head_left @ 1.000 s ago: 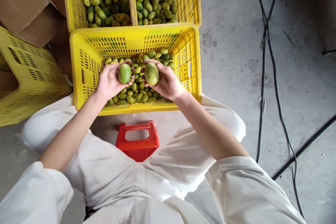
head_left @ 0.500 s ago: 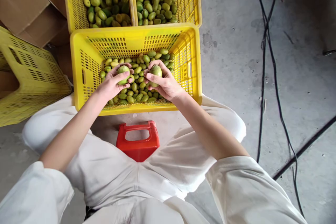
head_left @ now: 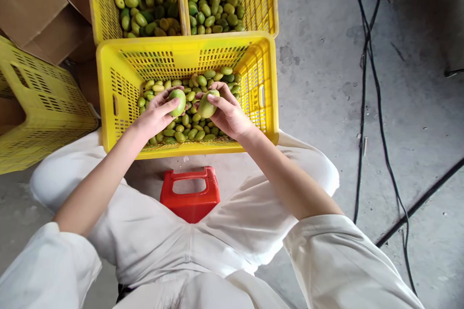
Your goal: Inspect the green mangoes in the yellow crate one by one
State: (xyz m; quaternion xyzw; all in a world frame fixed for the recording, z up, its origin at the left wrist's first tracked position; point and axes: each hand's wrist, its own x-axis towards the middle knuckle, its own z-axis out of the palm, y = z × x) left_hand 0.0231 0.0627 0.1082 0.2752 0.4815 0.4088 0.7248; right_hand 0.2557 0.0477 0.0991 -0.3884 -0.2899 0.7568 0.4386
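Over the near yellow crate, each of my hands grips one green oval fruit. My left hand has its thumb and fingers around a pale green fruit. Facing it, my right hand pinches a slightly more olive fruit between thumb and fingers. A small gap separates the two fruits. Beneath my hands, many smaller-looking green fruits cover the bottom of the crate; my hands hide some of them.
A divided yellow crate with green fruits adjoins the far side. Another yellow crate leans at the left by cardboard boxes. A red plastic object with a handle opening sits between my legs. Black cables lie on the right floor.
Both fruits have turned in my fingers and come closer together. My left hand's fruit shifted right, my right hand's fruit shifted left. The crates stay put.
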